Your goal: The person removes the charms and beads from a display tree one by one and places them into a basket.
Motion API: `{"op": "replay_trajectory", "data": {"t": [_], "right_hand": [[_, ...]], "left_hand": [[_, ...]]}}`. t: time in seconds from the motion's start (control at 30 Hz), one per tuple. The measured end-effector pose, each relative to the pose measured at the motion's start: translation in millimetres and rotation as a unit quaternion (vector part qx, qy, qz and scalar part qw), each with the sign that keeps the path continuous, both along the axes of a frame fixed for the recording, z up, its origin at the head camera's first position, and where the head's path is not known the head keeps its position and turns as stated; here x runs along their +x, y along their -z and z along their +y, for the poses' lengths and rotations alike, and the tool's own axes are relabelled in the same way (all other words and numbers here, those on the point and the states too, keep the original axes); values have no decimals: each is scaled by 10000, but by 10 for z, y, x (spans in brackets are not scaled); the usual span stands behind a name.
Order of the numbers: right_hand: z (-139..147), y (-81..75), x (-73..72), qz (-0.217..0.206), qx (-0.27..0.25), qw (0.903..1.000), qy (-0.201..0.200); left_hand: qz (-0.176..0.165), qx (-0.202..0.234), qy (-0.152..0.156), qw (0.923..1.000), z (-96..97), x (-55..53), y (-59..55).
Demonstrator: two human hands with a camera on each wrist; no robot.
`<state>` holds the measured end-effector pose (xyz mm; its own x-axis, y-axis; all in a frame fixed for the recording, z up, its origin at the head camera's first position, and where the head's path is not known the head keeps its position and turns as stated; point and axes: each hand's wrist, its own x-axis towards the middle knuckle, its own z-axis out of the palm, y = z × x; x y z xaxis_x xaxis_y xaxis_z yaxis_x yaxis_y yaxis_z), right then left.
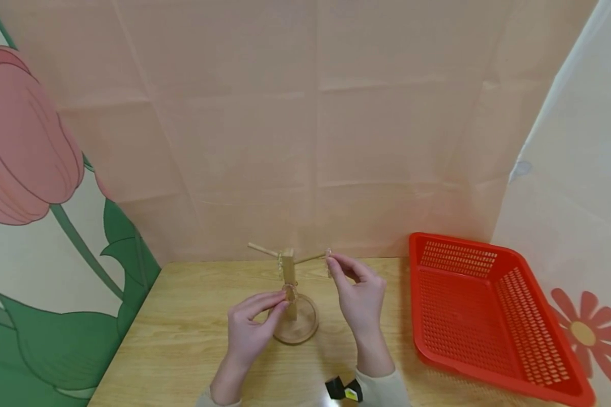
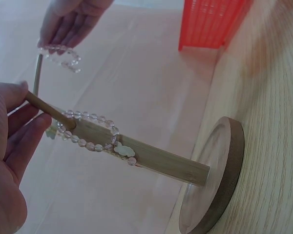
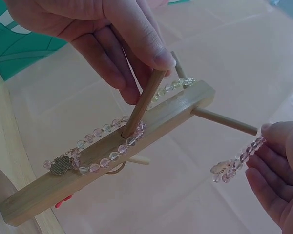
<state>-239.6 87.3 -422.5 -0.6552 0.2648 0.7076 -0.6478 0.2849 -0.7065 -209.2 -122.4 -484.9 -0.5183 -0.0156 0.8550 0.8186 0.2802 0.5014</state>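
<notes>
A wooden stand with several pegs on its post (image 2: 166,163) rises from a round base (image 1: 308,330). My left hand (image 1: 249,326) pinches the outer end of the front peg (image 3: 145,100). Around that peg hangs a pink and clear bead bracelet (image 3: 105,162) with a flat charm, lying against the post. At the tip of the upper right peg (image 3: 224,121), my right hand (image 1: 358,297) holds another clear pink bead bracelet (image 3: 245,155) between thumb and fingers, its charm end dangling. A pale yellowish bead bracelet (image 3: 172,87) hangs from the upper left peg (image 1: 262,249).
A red plastic basket (image 1: 420,316) stands on the table to the right. Low on the post's far side, a small red piece (image 3: 64,201) shows. The wooden table (image 1: 183,328) meets a draped beige cloth (image 1: 234,141) behind the stand.
</notes>
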Motion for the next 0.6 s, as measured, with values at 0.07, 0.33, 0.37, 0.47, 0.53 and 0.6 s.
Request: {"op": "replay_trajectory", "data": {"t": [0.07,0.33,0.37,0.47,0.53,0.6], "right_hand": [[-15,-54,52,37,53,10000,22],[-37,-216,171,175,92,9998,-22],[-30,-205,158,167,82,9998,-24],[6,-125,87,120,55,9999,-12],[37,-53,36,99,96,9999,2],[75,12,0,124,193,9997,23]], "left_hand": [[-3,-9,-11,10000,-3,11,-4],[-55,-43,-103,9999,4,33,-19],[-54,-47,-117,9999,4,31,-22],[12,-72,-167,9998,5,31,-33],[57,-120,-230,9996,-5,37,-36],[91,-182,-295,9994,-19,47,-36]]}}
